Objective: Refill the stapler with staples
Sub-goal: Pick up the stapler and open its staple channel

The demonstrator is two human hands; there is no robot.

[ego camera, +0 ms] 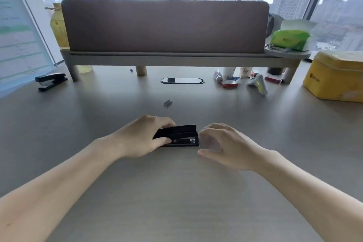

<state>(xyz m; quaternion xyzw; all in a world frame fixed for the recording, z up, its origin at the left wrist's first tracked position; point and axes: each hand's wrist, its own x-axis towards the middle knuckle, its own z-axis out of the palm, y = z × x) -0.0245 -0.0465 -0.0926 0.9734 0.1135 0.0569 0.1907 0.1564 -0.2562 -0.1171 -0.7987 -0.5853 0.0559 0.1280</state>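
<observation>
The left hand (pixel 146 136) grips a black stapler (pixel 179 136) lying on the counter (pixel 176 192), fingers curled over its top. The right hand (pixel 222 146) hovers just beside it, loosely spread, holding nothing. Farther back lies 1 strip of staples (pixel 168 102).

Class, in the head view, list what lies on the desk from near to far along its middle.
Black stapler held by the left hand → loose staples → oval cable port → shelf.

Glossy black plastic stapler (pixel 177 135) on pale grey wood-grain desk (pixel 176 192), yellow metal tin (pixel 334 78), bright green plastic packet (pixel 289 39), brown felt divider panel (pixel 165 25).
</observation>
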